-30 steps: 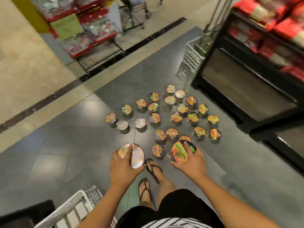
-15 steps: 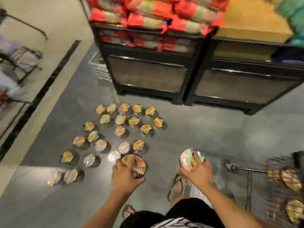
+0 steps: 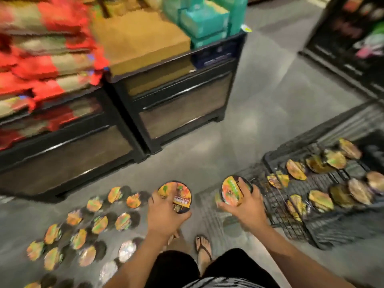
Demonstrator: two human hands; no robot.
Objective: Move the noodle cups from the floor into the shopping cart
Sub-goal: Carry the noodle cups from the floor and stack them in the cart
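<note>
My left hand [image 3: 164, 215] grips a noodle cup [image 3: 176, 194] with an orange lid, held in the air above the floor. My right hand [image 3: 247, 206] grips a second noodle cup [image 3: 231, 191] just left of the black wire shopping cart [image 3: 291, 223]. Several noodle cups [image 3: 320, 200] lie inside the cart at the right. Several more noodle cups [image 3: 99, 224] stand on the grey floor at the lower left. The picture is blurred by motion.
Black display stands [image 3: 178, 104] loaded with red sacks [image 3: 41, 65] and teal boxes [image 3: 203, 19] rise behind the cups. Another dark shelf [image 3: 353, 42] stands at the far right. My sandalled feet [image 3: 202, 248] rest on the floor between cups and cart.
The view has swung right, from the cups on the floor toward the cart. Both hands have carried their cups to the right, and the right one now sits at the cart's edge.
</note>
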